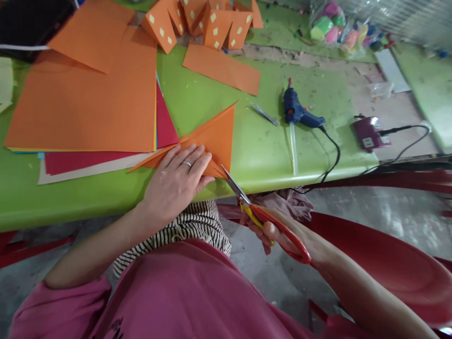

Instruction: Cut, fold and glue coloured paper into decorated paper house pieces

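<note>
Head, left hand on orange paper, scissors in right

no full word can be read. dark lettering stands on the front of the person's pink shirt, low in the view: a smaller, slanting line above, and below it larger characters cut off by the lower edge, one of which looks like a capital m. small pale patches with dark marks on the purple box are too small to read.
</note>
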Demonstrator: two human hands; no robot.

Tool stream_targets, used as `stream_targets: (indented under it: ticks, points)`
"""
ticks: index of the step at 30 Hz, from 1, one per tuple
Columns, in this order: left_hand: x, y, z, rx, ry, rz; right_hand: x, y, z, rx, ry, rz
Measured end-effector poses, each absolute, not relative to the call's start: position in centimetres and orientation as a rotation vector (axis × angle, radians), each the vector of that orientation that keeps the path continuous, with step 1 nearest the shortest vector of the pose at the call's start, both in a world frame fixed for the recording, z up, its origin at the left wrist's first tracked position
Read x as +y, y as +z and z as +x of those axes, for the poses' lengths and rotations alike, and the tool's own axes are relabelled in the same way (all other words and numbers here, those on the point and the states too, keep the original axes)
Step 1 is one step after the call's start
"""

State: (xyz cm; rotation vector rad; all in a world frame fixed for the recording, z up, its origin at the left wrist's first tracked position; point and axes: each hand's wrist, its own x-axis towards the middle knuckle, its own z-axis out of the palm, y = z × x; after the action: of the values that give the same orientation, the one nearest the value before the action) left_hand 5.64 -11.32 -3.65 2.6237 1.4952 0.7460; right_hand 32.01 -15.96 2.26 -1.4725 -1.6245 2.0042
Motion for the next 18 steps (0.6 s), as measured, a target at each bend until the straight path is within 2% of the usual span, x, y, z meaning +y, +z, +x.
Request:
stream_targets:
  ticks: [18]
  points:
    - [-11.37,-3.68,5.68,1.495,0.746,2.609,-16.09,1.49,32.34,-1.431,2.152,-1.462]
